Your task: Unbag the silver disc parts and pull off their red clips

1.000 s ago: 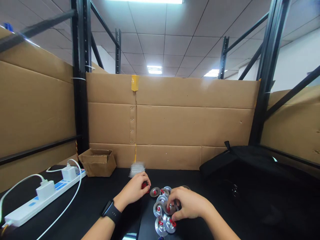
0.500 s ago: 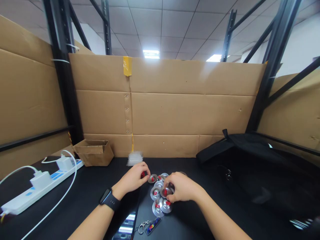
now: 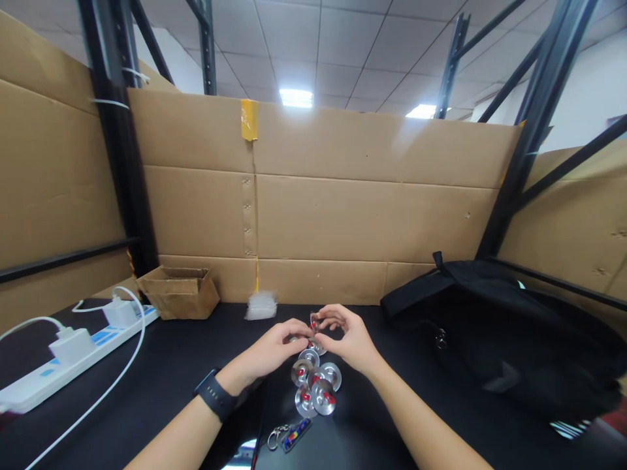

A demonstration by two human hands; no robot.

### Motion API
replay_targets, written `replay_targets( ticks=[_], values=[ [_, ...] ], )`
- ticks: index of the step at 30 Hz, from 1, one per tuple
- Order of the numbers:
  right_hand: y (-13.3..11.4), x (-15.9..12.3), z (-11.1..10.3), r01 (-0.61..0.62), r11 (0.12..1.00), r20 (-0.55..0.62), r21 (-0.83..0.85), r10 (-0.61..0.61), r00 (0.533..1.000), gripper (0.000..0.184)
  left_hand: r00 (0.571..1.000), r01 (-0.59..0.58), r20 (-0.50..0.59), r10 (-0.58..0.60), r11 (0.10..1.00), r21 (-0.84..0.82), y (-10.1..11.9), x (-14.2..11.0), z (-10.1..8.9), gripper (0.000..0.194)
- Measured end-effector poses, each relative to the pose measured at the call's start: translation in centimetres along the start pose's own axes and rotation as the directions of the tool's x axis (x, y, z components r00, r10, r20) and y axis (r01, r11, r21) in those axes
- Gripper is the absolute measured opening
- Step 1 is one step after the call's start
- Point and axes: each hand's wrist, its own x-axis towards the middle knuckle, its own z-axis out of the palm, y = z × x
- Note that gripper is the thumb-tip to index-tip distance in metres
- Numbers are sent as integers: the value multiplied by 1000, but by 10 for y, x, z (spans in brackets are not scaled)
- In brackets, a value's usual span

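Both my hands meet above the black table (image 3: 161,385). My right hand (image 3: 345,339) pinches a small silver disc with a red centre (image 3: 314,323), lifted off the table. My left hand (image 3: 274,349), with a black watch on the wrist, has its fingertips closed against the same disc from the left. Just below them lie several more silver discs with red centres (image 3: 316,385) in a loose heap.
A keyring with a coloured tag (image 3: 290,435) lies near the front edge. A small open cardboard box (image 3: 179,292), a white power strip with plugs and cables (image 3: 73,349) and a small clear packet (image 3: 261,305) are at the left. A black bag (image 3: 490,326) fills the right. Cardboard walls (image 3: 367,215) enclose the table.
My right hand has lifted one disc off the heap and my left hand has come over from the left to meet it. The view has tilted down a little.
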Motion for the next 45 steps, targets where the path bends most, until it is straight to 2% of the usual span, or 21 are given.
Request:
replay_targets(
  ticks=[2, 5, 9, 14, 17, 20, 23, 26, 31, 34, 37, 40, 43, 45],
  values=[
    [3, -2, 3, -13, 995, 3, 100, 12, 1000, 49, 1000, 2, -16, -2, 999, -33, -3, 1, 3, 31],
    [7, -4, 8, -12, 980, 11, 198, 9, 1000, 60, 999, 40, 18, -40, 999, -26, -3, 0, 7, 29],
    [6, -5, 12, -2, 967, 19, 256, -3, 1000, 53, 995, 90, 56, -83, 987, -132, 1, -2, 9, 28],
    [0, -2, 9, 33, 988, -26, 153, -29, 999, 42, 991, 122, -9, -132, 941, -316, 1, -1, 5, 30],
    [-3, -2, 7, 37, 999, -31, 26, -36, 999, 37, 991, 102, -47, -125, 936, -337, -1, 1, 4, 36],
    [-5, -3, 8, 24, 998, 4, -51, -23, 1000, 44, 994, 35, -98, -54, 981, -188, -3, 2, 5, 34],
    [-6, -4, 10, 20, 999, 19, -27, -20, 1000, 54, 984, 10, -180, -5, 1000, 24, -3, 3, 6, 27],
    [-5, -6, 12, 13, 1000, 38, -19, -12, 999, 58, 976, -4, -216, 30, 993, 119, -5, 3, 7, 21],
    [-5, -9, 18, 4, 998, 58, -69, 0, 998, 64, 987, -36, -149, 56, 991, 129, -10, 2, 10, 16],
    [-5, -6, 14, 45, 995, 4, -88, -45, 999, 68, 992, -43, -110, 68, 975, 217, -12, 0, 3, 19],
    [-1, 0, -7, 67, 984, -52, -166, -77, 996, 60, 978, 32, -196, 74, 873, 487, -18, -2, -16, 15],
    [8, 6, -42, 64, 904, -12, -422, -76, 997, 42, 954, 177, -297, 50, 706, 686, -28, -5, -39, 11],
    [22, 9, -73, -25, 781, 79, -625, 95, 992, 36, 960, 216, -280, -3, 644, 734, -39, -7, -55, 12],
    [32, 8, -84, -91, 710, 127, -699, 249, 960, 35, 966, 209, -258, -14, 630, 748, -44, -9, -60, 12]
  ],
)
